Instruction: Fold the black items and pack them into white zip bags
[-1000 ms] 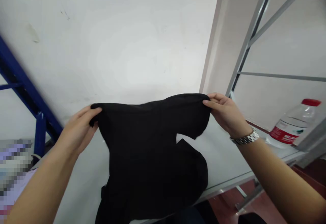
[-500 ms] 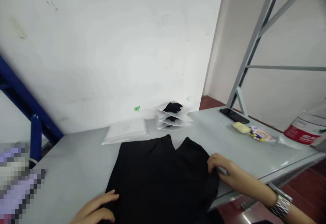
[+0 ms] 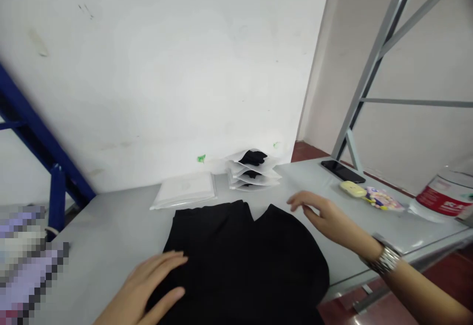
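Observation:
A black garment (image 3: 236,261) lies spread over the front of the grey table, its notched edge toward the wall and its lower part cut off by the frame. At its left side, my left hand (image 3: 155,280) is over the cloth with fingers stretched and thumb apart, holding nothing. My right hand (image 3: 314,211), with a metal-banded watch on the wrist, hovers by the garment's upper right edge. Its fingers are loosely bent and apart, with no cloth between them.
Flat white plastic bags (image 3: 185,190) lie near the wall, beside stacked bags (image 3: 254,172) with black contents. Rightward are a phone (image 3: 343,171), a yellow case (image 3: 353,189) with a beaded charm (image 3: 384,199), and a red-labelled bottle (image 3: 443,194). A blue post (image 3: 57,197) stands left.
My right hand has let go of the garment's right edge and risen toward the upper corner. My left hand has moved up and right over the cloth. The garment's right side lies more spread out.

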